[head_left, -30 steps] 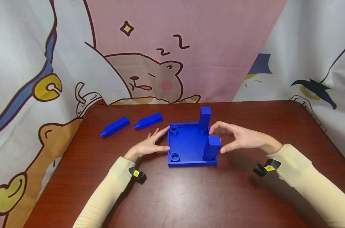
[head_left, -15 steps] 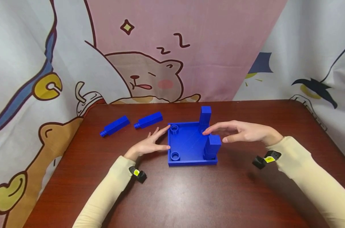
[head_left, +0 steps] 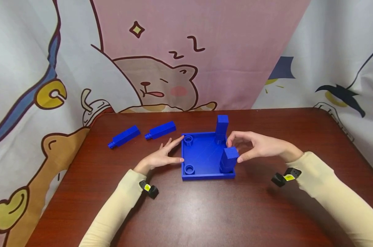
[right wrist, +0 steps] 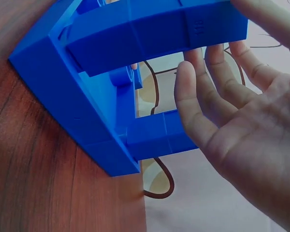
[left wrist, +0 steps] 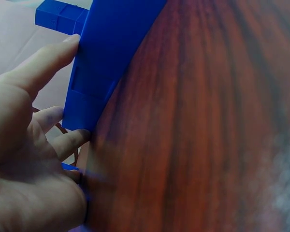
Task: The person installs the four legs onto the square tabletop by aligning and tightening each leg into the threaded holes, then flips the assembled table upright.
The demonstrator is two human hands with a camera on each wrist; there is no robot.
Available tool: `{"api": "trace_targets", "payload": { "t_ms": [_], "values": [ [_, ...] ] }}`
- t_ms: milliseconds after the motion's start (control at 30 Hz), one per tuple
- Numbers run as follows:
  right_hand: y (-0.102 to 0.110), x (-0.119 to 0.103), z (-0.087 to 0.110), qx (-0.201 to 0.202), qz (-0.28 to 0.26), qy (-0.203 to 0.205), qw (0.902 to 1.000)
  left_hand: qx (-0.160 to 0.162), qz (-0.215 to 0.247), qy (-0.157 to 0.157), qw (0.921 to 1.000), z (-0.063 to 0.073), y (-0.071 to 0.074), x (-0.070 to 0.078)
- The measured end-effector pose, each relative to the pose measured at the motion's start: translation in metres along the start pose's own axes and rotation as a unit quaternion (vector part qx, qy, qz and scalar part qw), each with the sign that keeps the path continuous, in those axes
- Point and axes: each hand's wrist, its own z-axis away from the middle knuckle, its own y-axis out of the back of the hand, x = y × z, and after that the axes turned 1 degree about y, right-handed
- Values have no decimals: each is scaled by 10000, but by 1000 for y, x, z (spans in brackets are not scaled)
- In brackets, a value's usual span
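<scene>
A blue square tabletop [head_left: 205, 154] with a raised rim lies upside down on the table. Two square table legs stand in its right corners: the near leg [head_left: 229, 161] and the far leg [head_left: 221, 127]. My right hand [head_left: 263, 147] holds the near leg, thumb on its right side and curled fingers behind it. In the right wrist view the thumb meets this leg [right wrist: 159, 31] near its upper end. My left hand [head_left: 157, 159] touches the tabletop's left rim with extended thumb and fingers. The left wrist view shows these fingertips against the tabletop's side [left wrist: 106, 53].
Round sockets show in the tabletop's left corners, a far socket [head_left: 188, 140] and a near socket [head_left: 189, 169]. Two loose legs with narrow threaded ends, one outer [head_left: 124, 136] and one inner [head_left: 160, 130], lie at the back left. A printed curtain [head_left: 229, 61] hangs behind the wooden table [head_left: 199, 212].
The right hand's fingers reached left over the near leg, then drew back and curled behind it, thumb against its side. The near leg's top has turned slightly. The left hand stays put.
</scene>
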Motion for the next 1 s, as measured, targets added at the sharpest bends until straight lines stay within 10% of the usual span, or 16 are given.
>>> {"api": "trace_targets", "payload": {
  "t_ms": [600,1000],
  "values": [
    [8,-1,1,-996,-136,424,9940,5,10,-53,10000,-1,-1,-2],
    [14,-2,-13,-1462,-411,444,9874,45,-63,-120,9999,-16,-3,-39]
  ]
}}
